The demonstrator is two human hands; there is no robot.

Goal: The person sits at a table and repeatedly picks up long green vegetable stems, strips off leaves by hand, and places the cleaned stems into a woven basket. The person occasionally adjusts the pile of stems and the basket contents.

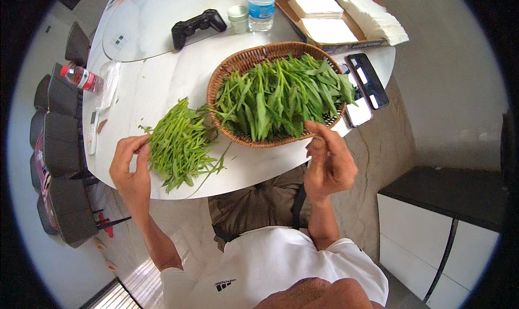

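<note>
A pile of cut green stems (180, 142) lies on the white table (251, 161), left of an oval wicker basket (279, 143). Long leafy greens (279, 94) fill the basket and hang over its right rim. My left hand (131, 167) is at the left edge of the stem pile, thumb and forefinger near its outer stems; whether they pinch one is unclear. My right hand (330, 163) is raised by the basket's lower right rim, fingers curled; whether something small is between the fingertips cannot be told.
Two phones (368, 80) lie right of the basket. Behind stand a box of napkins (328, 31), a large water bottle (260, 9), a green cup (238, 20) and a black game controller (198, 25). At left are a red-capped bottle (83, 78), a white remote (93, 134) and grey chairs (63, 146).
</note>
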